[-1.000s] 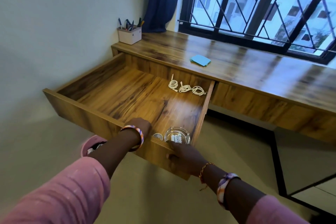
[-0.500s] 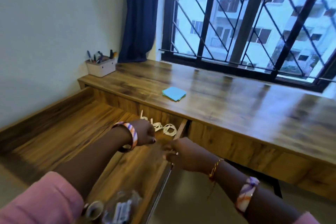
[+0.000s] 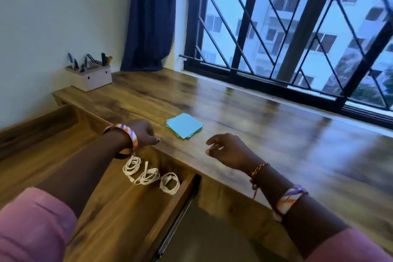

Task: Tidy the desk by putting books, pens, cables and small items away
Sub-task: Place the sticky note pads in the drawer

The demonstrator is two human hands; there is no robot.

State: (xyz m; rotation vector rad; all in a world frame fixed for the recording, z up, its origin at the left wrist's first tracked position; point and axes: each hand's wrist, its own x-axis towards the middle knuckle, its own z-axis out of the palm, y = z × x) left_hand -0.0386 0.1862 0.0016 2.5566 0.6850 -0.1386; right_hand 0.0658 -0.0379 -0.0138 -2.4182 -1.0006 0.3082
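A small stack of blue paper notes point(image 3: 184, 125) lies on the wooden desk top point(image 3: 265, 125) near its front edge. My left hand point(image 3: 143, 132) hovers just left of the notes, fingers loosely curled, holding nothing. My right hand point(image 3: 226, 150) hangs over the desk to the right of the notes, fingers loosely curled and empty. Below my hands the drawer point(image 3: 127, 208) stands pulled out, with three coils of white cable point(image 3: 148, 175) lying at its back right.
A white pen holder point(image 3: 90, 76) with several pens stands at the desk's far left corner by the wall. A dark blue curtain point(image 3: 148, 17) hangs behind it. A barred window point(image 3: 297, 27) runs along the desk's back edge.
Both hands have left the drawer's front edge and risen toward the blue notes. The view has moved up and forward, so the glass dish in the drawer is out of frame.
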